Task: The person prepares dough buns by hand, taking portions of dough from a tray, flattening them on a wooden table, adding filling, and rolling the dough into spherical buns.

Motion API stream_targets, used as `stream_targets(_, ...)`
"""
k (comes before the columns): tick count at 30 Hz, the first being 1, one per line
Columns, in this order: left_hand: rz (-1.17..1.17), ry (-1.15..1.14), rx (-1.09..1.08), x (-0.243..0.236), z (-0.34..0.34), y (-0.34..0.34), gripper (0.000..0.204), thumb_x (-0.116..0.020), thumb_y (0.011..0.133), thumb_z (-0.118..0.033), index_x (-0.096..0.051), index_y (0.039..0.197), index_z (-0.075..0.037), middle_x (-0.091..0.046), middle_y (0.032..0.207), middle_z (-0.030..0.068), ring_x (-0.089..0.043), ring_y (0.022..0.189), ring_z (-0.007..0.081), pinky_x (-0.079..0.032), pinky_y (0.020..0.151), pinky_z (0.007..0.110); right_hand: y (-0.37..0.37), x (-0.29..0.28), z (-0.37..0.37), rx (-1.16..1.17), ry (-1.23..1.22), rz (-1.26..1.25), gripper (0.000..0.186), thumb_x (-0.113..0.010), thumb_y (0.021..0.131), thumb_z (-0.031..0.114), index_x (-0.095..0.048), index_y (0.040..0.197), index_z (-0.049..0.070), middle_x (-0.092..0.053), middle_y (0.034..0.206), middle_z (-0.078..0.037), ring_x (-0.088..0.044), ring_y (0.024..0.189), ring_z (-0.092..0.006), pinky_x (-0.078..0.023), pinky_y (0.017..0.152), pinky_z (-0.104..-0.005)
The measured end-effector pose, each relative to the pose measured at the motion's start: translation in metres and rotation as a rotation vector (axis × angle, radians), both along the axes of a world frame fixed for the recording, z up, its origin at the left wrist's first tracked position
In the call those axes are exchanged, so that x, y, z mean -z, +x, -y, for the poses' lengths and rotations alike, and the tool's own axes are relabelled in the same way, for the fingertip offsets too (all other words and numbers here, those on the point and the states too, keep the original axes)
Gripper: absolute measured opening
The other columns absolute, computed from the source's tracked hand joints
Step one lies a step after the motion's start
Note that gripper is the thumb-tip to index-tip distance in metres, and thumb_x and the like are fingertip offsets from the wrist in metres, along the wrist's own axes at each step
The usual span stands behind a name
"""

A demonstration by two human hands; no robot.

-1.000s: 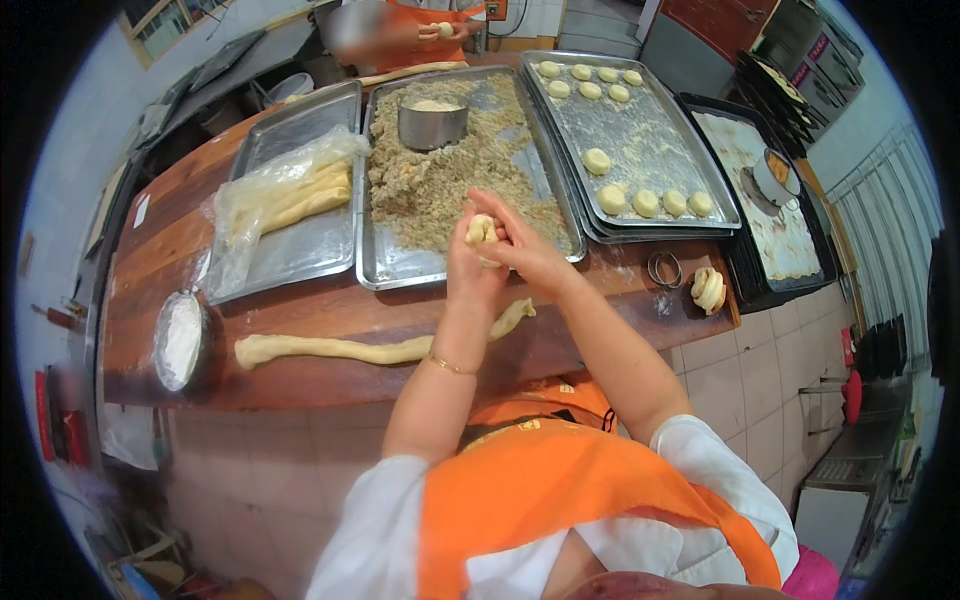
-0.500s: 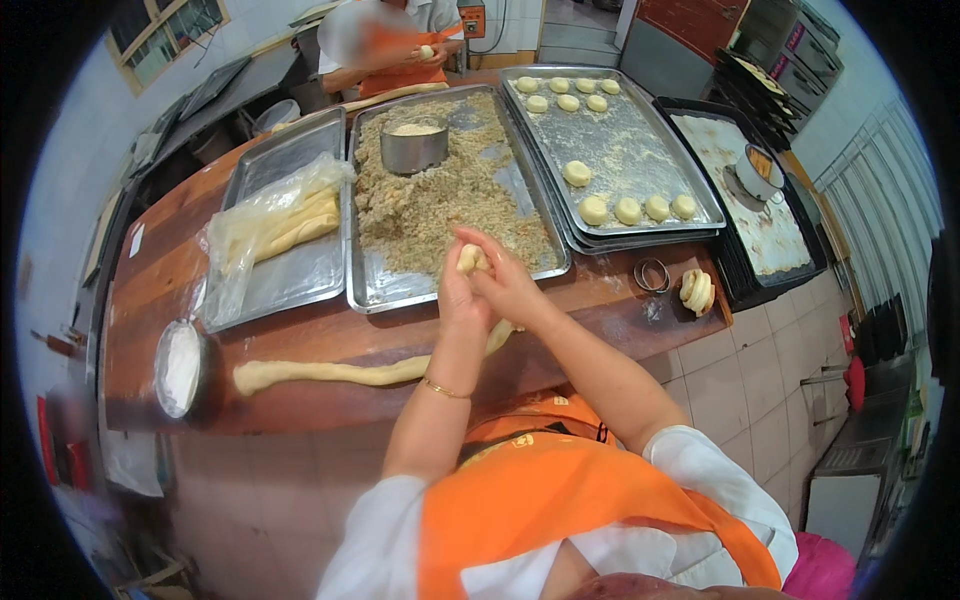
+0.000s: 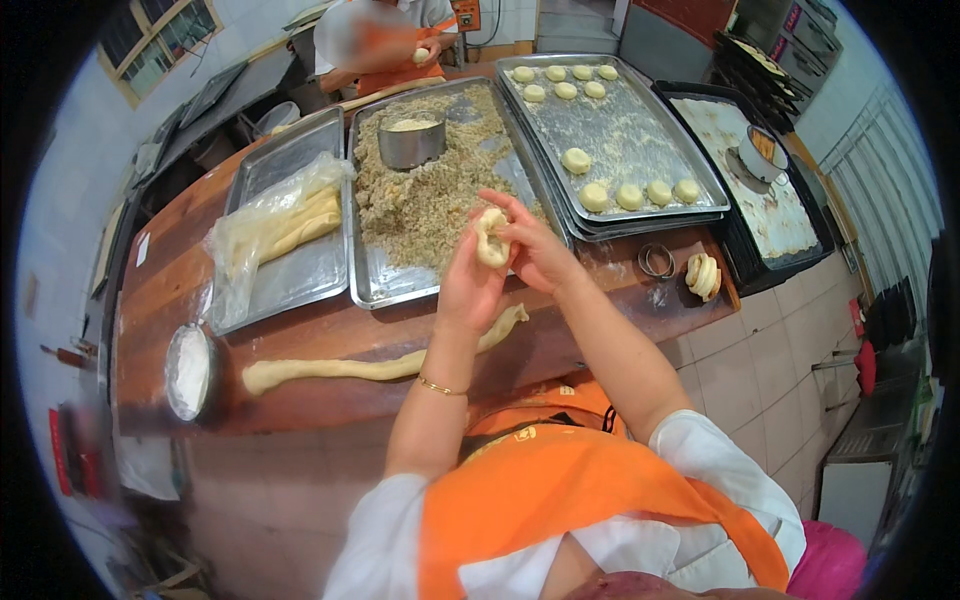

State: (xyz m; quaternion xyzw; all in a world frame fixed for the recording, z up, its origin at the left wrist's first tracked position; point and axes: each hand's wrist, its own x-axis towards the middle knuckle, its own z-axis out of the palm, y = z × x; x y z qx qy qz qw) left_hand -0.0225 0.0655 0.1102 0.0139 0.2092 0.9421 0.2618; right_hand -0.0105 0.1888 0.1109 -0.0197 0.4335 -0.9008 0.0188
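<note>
Between my hands, above the near edge of the filling tray, is a small piece of dough (image 3: 489,240) shaped like a cup with a hollow in it. My left hand (image 3: 468,287) cradles it from the left and below. On the other side, my right hand (image 3: 540,252) pinches its rim, with the forefinger raised off it. The metal tray (image 3: 385,292) beneath holds a heap of crumbly brownish filling (image 3: 405,215) and a round metal bowl (image 3: 412,147). A long rope of dough (image 3: 340,372) lies along the table's near edge, partly behind my left forearm.
Round dough pieces (image 3: 629,196) sit on a floured tray (image 3: 640,140) at right. Beyond it is a black tray (image 3: 800,255). Metal rings (image 3: 656,261) and stacked dough (image 3: 703,277) lie nearer. At left are bagged dough (image 3: 290,215) and a flour bowl (image 3: 190,372). A co-worker (image 3: 400,50) stands opposite.
My hands have parted slightly and risen a little from being clasped together. The dough piece now shows an open hollow, and my right forefinger has lifted.
</note>
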Motion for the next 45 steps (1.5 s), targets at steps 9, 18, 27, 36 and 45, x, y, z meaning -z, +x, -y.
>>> stream_targets(9, -0.100, 0.106, 0.113, 0.038, -0.002, -0.005, 0.039, -0.042, 0.109, -0.038, -0.051, 0.136, -0.012, -0.061, 0.132, 0.0061, -0.061, 0.119, 0.0208, -0.052, 0.101, 0.040, 0.016, -0.011, -0.012, 0.258, 1.457, -0.636, 0.081, -0.078, 0.079, 0.037, -0.042, 0.146, 0.010, -0.046, 0.148, -0.016, -0.036, 0.144, -0.0384, -0.028, 0.118, -0.0502)
stream_targets(18, -0.220, -0.025, 0.017, 0.022, -0.010, 0.003, 0.041, -0.041, 0.109, -0.043, -0.049, 0.136, -0.013, -0.057, 0.131, 0.0049, -0.057, 0.123, 0.0206, -0.050, 0.104, 0.042, 0.008, -0.004, -0.002, 0.481, 1.317, -0.718, 0.056, -0.067, 0.093, 0.039, -0.054, 0.135, 0.005, -0.063, 0.127, -0.017, -0.059, 0.116, -0.0374, -0.044, 0.102, -0.0445)
stream_targets(27, -0.304, -0.073, 0.049, 0.018, -0.004, 0.015, 0.047, -0.041, 0.107, -0.050, -0.046, 0.138, -0.016, -0.060, 0.126, 0.0026, -0.061, 0.114, 0.0175, -0.056, 0.092, 0.035, 0.020, -0.030, 0.004, 0.314, 1.078, -0.606, 0.071, -0.070, 0.092, 0.038, -0.042, 0.150, 0.007, -0.066, 0.128, -0.017, -0.067, 0.112, -0.0278, -0.046, 0.103, -0.0390)
stream_targets(36, -0.270, -0.205, 0.067, -0.005, -0.007, 0.027, 0.051, -0.040, 0.106, -0.054, -0.051, 0.133, -0.013, -0.062, 0.116, -0.0004, -0.063, 0.099, 0.0119, -0.053, 0.076, 0.028, 0.019, -0.029, -0.001, 0.386, 0.847, -0.602, 0.048, -0.069, 0.093, 0.036, -0.062, 0.131, 0.007, -0.068, 0.122, -0.014, -0.064, 0.115, -0.0205, -0.048, 0.102, -0.0390)
stream_targets(45, -0.255, -0.271, 0.037, 0.003, -0.014, 0.033, 0.046, -0.041, 0.105, -0.057, -0.058, 0.117, -0.016, -0.060, 0.092, -0.0042, -0.051, 0.066, 0.0069, -0.036, 0.052, 0.022, 0.031, -0.026, -0.006, 0.263, 0.843, -0.268, 0.028, -0.067, 0.094, 0.029, -0.075, 0.108, 0.006, -0.068, 0.121, -0.010, -0.066, 0.109, -0.0203, -0.051, 0.098, -0.0373)
